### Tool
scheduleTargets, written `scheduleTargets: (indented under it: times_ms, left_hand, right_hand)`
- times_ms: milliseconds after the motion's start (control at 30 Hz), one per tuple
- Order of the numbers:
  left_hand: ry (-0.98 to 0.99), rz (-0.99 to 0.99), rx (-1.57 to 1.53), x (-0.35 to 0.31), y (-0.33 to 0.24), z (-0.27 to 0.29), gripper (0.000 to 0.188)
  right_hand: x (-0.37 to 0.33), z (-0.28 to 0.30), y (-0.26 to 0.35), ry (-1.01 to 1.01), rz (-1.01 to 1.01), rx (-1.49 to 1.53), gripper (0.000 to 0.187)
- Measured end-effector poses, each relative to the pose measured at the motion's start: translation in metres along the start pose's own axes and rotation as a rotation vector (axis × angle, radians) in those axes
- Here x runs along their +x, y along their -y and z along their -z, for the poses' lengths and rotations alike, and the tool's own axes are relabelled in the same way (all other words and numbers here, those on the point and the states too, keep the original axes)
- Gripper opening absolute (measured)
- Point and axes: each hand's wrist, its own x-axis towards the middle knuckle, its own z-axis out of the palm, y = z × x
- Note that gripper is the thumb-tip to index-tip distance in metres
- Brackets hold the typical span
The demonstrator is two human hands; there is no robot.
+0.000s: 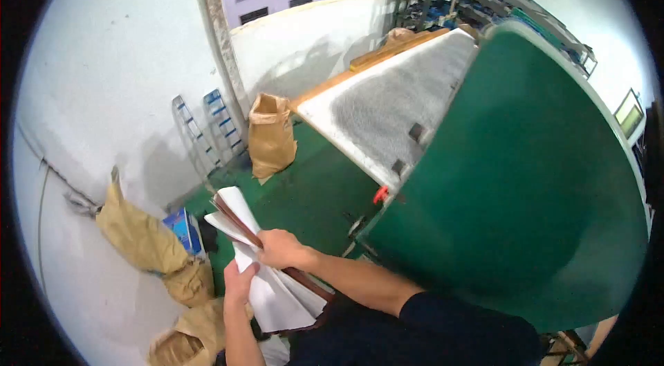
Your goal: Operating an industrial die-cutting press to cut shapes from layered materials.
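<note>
A bundle of white sheets [273, 300] with brown layers [235, 217] between them is in my two hands, in front of my body. The frame does not show whether the sheets are paper, cloth or leather. My left hand [238, 284] grips the bundle's left edge, thumb on top. Higher up, my right hand [280, 248] is closed round its middle, its forearm crossing from the right. The upper ends fan apart slightly, and the lower ends spread wider near my dark shirt.
A large green board [519, 179] fills the right side. Beside it stands a white-edged table [325, 117] with a grey surface and a red part [381, 194] at its corner. Tan sacks [272, 141], a blue box [182, 229] and small ladders [225, 120] stand along the left walls.
</note>
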Motion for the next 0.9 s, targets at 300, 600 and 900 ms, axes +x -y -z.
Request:
scheduleTargets:
  times_ms: [300, 600, 900]
  left_hand:
    - [0.148, -0.232, 0.229, 0.189, -0.109, 0.032, 0.032]
    - [0.616, -0.382, 0.313, 0.405, -0.261, -0.071, 0.031]
    - [1.054, -0.496, 0.321, 0.534, -0.346, -0.257, 0.032]
  right_hand:
    - [0.154, 0.075, 0.001, -0.306, 0.084, 0.144, 0.029]
    - [0.236, 0.242, -0.038, -0.823, -0.105, 0.269, 0.029]
    - [0.233, 0.369, -0.113, -1.243, -0.277, 0.347, 0.032]
